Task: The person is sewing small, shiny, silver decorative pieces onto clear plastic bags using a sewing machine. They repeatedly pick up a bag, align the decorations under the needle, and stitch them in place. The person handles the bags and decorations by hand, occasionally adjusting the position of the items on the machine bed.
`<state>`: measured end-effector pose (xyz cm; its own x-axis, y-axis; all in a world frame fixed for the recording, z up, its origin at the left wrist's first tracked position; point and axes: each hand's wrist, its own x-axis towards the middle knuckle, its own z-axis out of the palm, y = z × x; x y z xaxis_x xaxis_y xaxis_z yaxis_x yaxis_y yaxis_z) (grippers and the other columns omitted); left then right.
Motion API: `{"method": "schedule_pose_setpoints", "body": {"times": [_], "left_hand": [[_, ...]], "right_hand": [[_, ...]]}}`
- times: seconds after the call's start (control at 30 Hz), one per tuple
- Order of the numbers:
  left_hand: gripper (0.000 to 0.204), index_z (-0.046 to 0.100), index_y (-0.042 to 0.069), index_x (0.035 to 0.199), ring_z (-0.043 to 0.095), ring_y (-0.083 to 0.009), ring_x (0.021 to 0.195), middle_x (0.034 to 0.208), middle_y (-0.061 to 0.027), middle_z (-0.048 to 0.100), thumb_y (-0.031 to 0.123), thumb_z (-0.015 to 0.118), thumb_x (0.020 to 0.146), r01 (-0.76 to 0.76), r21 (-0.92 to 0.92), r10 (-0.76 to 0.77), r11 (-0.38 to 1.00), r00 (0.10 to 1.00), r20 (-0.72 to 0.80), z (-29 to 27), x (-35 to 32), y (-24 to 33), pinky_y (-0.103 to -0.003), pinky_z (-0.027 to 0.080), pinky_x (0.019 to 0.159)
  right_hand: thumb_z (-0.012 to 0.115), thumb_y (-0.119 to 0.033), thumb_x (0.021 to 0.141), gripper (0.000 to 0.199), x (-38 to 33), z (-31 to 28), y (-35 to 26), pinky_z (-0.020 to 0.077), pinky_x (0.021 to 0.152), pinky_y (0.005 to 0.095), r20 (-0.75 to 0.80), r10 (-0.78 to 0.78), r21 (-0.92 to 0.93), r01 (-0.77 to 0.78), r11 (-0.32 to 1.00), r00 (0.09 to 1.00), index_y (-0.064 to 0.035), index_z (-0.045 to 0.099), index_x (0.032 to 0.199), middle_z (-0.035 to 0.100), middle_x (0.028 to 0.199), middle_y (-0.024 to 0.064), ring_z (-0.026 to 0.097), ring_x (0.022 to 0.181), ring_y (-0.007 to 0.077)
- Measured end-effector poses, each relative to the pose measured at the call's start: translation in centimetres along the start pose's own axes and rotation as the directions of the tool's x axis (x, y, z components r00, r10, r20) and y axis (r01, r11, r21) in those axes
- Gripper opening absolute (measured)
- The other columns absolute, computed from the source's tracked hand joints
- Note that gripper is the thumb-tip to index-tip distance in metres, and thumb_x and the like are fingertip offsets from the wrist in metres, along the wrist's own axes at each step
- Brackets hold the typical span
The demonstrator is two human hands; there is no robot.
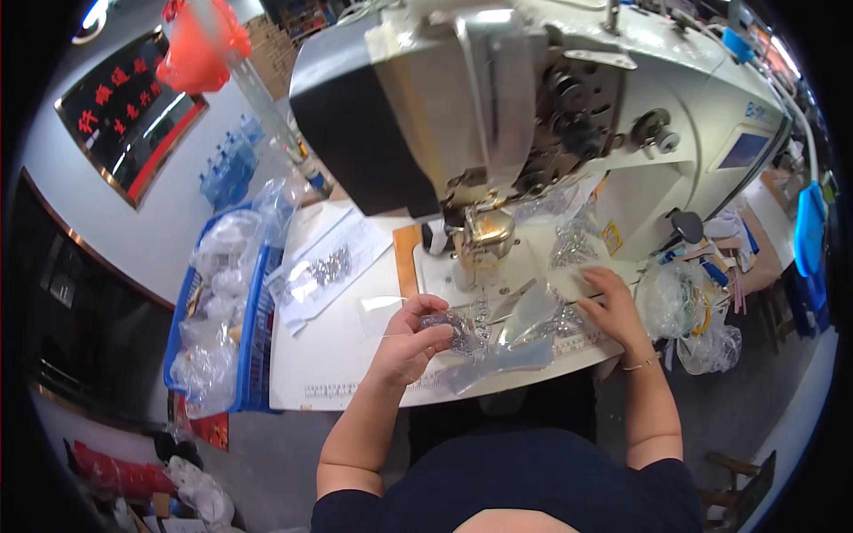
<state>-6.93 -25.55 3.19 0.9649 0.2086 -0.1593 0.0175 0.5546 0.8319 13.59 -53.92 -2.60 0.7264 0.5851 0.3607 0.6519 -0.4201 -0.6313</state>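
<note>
Pieces [462, 334], small and silvery, are held in the left hand [407, 346]; the right hand [617, 313] curves wide beside clear film [532, 313].

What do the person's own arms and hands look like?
Short dark navy sleeves leave both forearms bare. The left hand and right hand are ungloved; a thin, shiny bracelet circles the right wrist.

Beside the left grip [407, 345], the surface [333, 369] is brightly lit, a clear bag [530, 313] is glare-streaked, and distant outlines are bowed.
</note>
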Motion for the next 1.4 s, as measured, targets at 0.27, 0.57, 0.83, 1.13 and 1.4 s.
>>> {"method": "schedule_pose_setpoints", "body": {"times": [0.27,0.57,0.83,1.13,1.4], "left_hand": [[0.033,0.048,0.004,0.106,0.061,-0.0268,0.100,0.104,-0.0189,0.061,-0.008,0.060,0.077,-0.123,0.101,0.117,0.987,0.991,0.060,-0.6,-1.1,-1.7,-0.035,0.050,0.085],[0.034,0.050,0.001,0.108,0.058,-0.0143,0.091,0.100,-0.0071,0.054,-0.006,0.063,0.078,-0.162,0.176,0.158,0.971,0.987,0.034,0.2,-2.6,-1.8,-0.028,0.049,0.082],[0.036,0.049,0.001,0.109,0.058,-0.0144,0.090,0.099,-0.0072,0.053,-0.007,0.063,0.077,-0.161,0.173,0.160,0.972,0.987,0.019,0.3,-3.0,-1.8,-0.028,0.049,0.082],[0.041,0.049,0.001,0.114,0.059,-0.0187,0.094,0.101,-0.0091,0.056,-0.006,0.064,0.076,-0.208,0.267,0.219,0.941,0.976,-0.011,1.3,-3.3,-1.4,-0.029,0.050,0.081],[0.025,0.064,0.000,0.090,0.059,-0.0248,0.096,0.097,-0.0081,0.059,0.003,0.060,0.066,-0.634,0.606,0.344,-0.481,0.499,0.795,1.8,-3.7,-0.2,-0.032,0.051,0.080]], "right_hand": [[0.055,0.001,0.080,0.011,-2.8,0.8,1.1,0.0473,0.068,0.0331,-0.235,0.049,-0.090,-0.072,0.993,0.971,-0.0010,0.061,0.089,0.059,0.080,0.0095,0.058,0.074,0.0241],[0.067,-0.010,0.077,0.028,-0.9,2.9,-14.5,0.0472,0.065,0.0318,0.104,-0.362,0.088,0.353,0.931,0.927,-0.0066,0.063,0.105,0.052,0.094,0.0078,0.055,0.076,0.0227],[0.073,-0.009,0.070,0.021,-0.4,4.9,-14.3,0.0475,0.063,0.0324,-0.030,-0.458,0.278,0.448,0.850,0.888,-0.0054,0.066,0.090,0.058,0.080,0.0065,0.057,0.073,0.0232],[0.071,-0.004,0.073,0.015,0.1,4.2,-14.6,0.0480,0.065,0.0279,0.000,-0.341,0.378,0.316,0.870,0.940,-0.0054,0.066,0.087,0.061,0.082,0.0058,0.059,0.077,0.0185],[0.061,0.012,0.073,0.034,-1.4,-2.6,-15.0,0.0469,0.064,0.0241,-0.297,-0.227,0.386,0.334,0.860,0.927,0.0027,0.059,0.106,0.056,0.096,0.0120,0.057,0.073,0.0164]]}}
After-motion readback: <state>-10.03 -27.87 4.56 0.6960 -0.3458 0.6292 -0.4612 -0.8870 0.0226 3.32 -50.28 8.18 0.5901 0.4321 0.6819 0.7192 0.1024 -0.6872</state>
